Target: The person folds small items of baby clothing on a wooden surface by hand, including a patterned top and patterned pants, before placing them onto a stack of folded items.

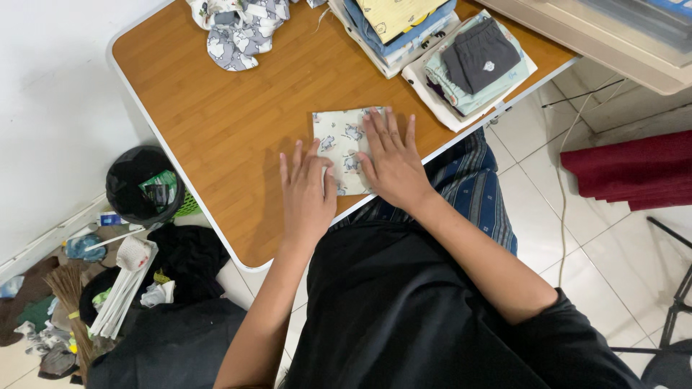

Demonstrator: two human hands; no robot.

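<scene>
Both forearms stretched forward over the wooden table (216,108) from a black-clad torso at the bottom of the view. Left hand (307,193) laid flat, palm down, fingers straight and slightly fanned, gripping nothing, merely pressing. Right hand (393,162) likewise flat and spread, nothing clenched, fingers pointing away from the body, wrist bent over the table's near edge. Under both palms, a folded cloth (339,140), close to that near edge: left fingertips resting on its lower left portion, right hand covering its right side (the far right border hidden beneath the palm). Folded to a small, roughly square packet, pale cream, dotted with little grey-blue animal figures, lying flat with neat upper and left edges. Farther back on the table, well apart from the hands: a crumpled grey-and-white printed garment (238,32) at the top, a stack of folded clothes (396,29) with a yellow piece uppermost, and just right of it a second pile (476,65) topped by a dark grey piece. On the floor to the left, a black bin (140,184) and loose clutter; blue striped fabric (472,184) over the lap below the table's edge.
</scene>
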